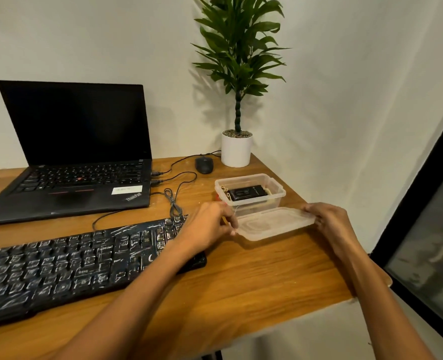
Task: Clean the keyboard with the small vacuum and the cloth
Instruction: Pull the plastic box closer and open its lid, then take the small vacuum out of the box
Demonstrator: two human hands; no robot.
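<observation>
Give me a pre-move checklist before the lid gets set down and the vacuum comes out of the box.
1. Lid off the clear box: ok.
2. Lid gripped at both ends, left hand, right hand: ok.
3. Bare desk in front to set the lid down: ok.
4. Black device in the box reachable from above: ok; that it is the vacuum: cannot tell.
5. Cloth located: cannot tell.
6. Keyboard clean: not ok, white streaks.
</observation>
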